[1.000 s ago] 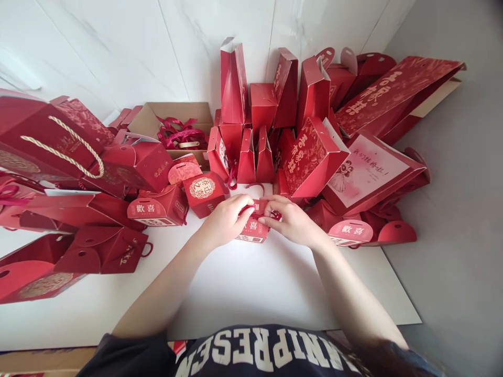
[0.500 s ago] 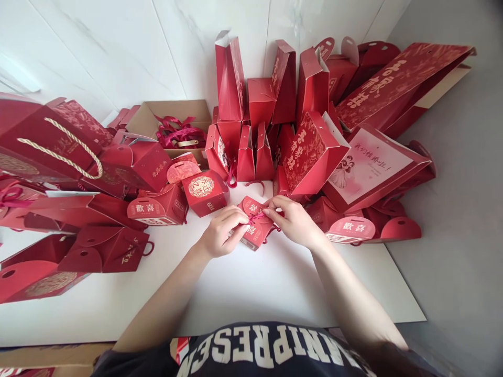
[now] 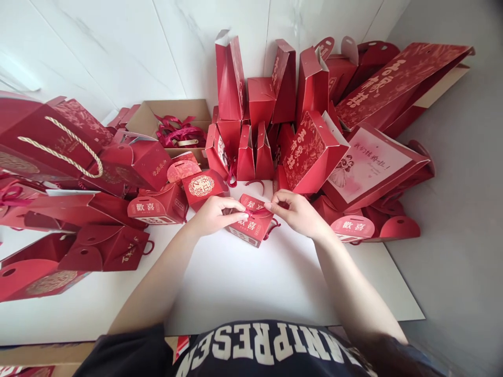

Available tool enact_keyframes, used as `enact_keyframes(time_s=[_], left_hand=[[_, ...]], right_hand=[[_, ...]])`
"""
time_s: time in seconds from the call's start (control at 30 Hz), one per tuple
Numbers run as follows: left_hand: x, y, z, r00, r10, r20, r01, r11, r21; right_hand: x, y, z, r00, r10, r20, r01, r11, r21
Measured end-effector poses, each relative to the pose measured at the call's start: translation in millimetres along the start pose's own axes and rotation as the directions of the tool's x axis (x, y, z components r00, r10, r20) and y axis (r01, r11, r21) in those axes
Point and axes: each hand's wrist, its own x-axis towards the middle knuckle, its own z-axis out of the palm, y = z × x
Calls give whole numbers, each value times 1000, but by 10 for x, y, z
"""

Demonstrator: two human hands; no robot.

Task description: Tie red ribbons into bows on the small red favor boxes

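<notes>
A small red gift box (image 3: 251, 226) with gold characters stands on the white board (image 3: 251, 283) in front of me. A thin red ribbon (image 3: 255, 213) runs across its top. My left hand (image 3: 214, 214) pinches the ribbon's left end, fingers closed. On the other side my right hand (image 3: 296, 212) pinches the right end, also closed. A loop of ribbon hangs at the box's right side.
Red gift boxes and bags (image 3: 275, 120) pile up against the marble wall behind. More red bags (image 3: 58, 152) with rope handles lie at the left. An open cardboard box (image 3: 173, 123) holds dark red ribbons. Flat red boxes (image 3: 353, 228) lie right of my hand. Grey floor lies right.
The small box has turned so its gold-lettered face shows toward me, and my hands have drawn slightly apart with the ribbon taut between them across the top.
</notes>
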Motion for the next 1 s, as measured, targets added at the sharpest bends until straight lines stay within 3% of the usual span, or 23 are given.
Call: enact_keyframes(time_s=[0.17, 0.37, 0.57, 0.73, 1.0], left_hand=[[210, 92, -43, 999, -38, 12, 40, 984, -176], [309, 67, -11, 996, -74, 47, 83, 970, -228], [275, -15, -17, 986, -159, 59, 169, 956, -241], [293, -46, -40, 984, -154, 94, 172, 958, -231], [338, 4, -76, 973, -124, 196, 169, 957, -234]], right_hand=[[29, -188, -131, 978, 166, 127, -195, 941, 275], [74, -92, -112, 975, 93, 201, -184, 843, 506], [115, 10, -35, 962, 58, 267, -195, 831, 522], [165, 8, 30, 948, 26, 318, -196, 832, 519], [181, -70, 36, 913, 4, 408, -166, 917, 362]])
